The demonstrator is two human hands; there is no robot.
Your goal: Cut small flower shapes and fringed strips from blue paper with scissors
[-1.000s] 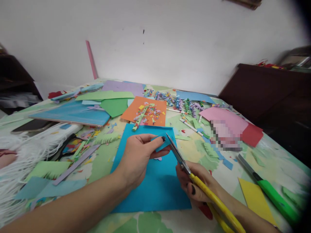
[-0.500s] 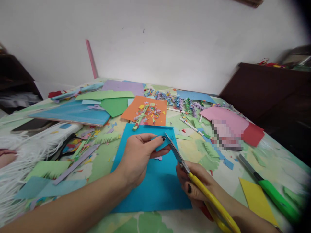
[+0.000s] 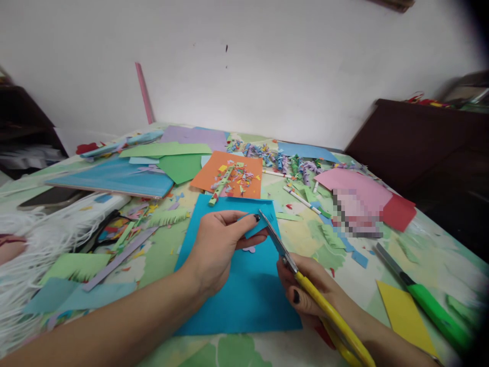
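Between its thumb and fingers, my left hand (image 3: 219,244) pinches a small blue paper piece (image 3: 256,227) over the large blue sheet (image 3: 248,295). My right hand (image 3: 311,285) is wrapped round the yellow-handled scissors (image 3: 305,280). Their blades point up and to the left, with the tips at the right edge of the small piece. A small pale purple shape (image 3: 249,250) lies on the blue sheet just below my left fingertips.
An orange sheet (image 3: 248,191) with paper scraps lies beyond the blue one. A green-handled knife (image 3: 435,311) and yellow paper (image 3: 405,316) are at right. White yarn (image 3: 34,275), black scissors (image 3: 101,232) and a phone (image 3: 53,197) are at left.
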